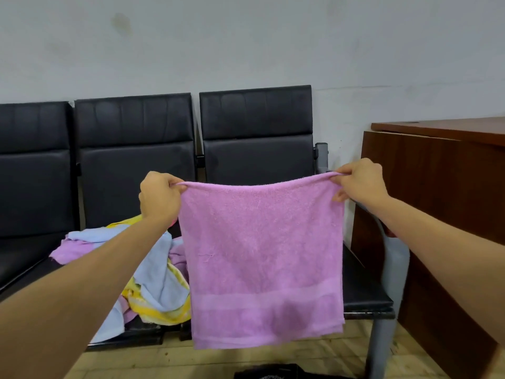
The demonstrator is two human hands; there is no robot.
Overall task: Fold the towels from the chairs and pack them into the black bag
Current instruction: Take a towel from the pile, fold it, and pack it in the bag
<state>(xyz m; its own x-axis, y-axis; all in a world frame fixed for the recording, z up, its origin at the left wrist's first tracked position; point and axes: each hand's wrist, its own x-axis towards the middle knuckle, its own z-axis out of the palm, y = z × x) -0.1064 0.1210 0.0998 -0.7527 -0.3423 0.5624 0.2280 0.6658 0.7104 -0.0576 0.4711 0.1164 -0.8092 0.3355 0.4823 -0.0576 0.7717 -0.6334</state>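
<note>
Purple towel (262,255) hangs, seemingly doubled, top corners pinched by left hand (159,196) and right hand (360,184).

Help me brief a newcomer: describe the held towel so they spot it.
Find the black chairs along the wall. Before the rightmost, left hand and right hand pinch a pink towel by its top corners. Unlike the crumpled pile beside it, it hangs flat.

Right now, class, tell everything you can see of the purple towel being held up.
The purple towel looks like terry cloth, seemingly doubled, with a woven band near its lower edge. It hangs flat in front of the black chairs, its top corners pinched by the left hand and the right hand.
</note>
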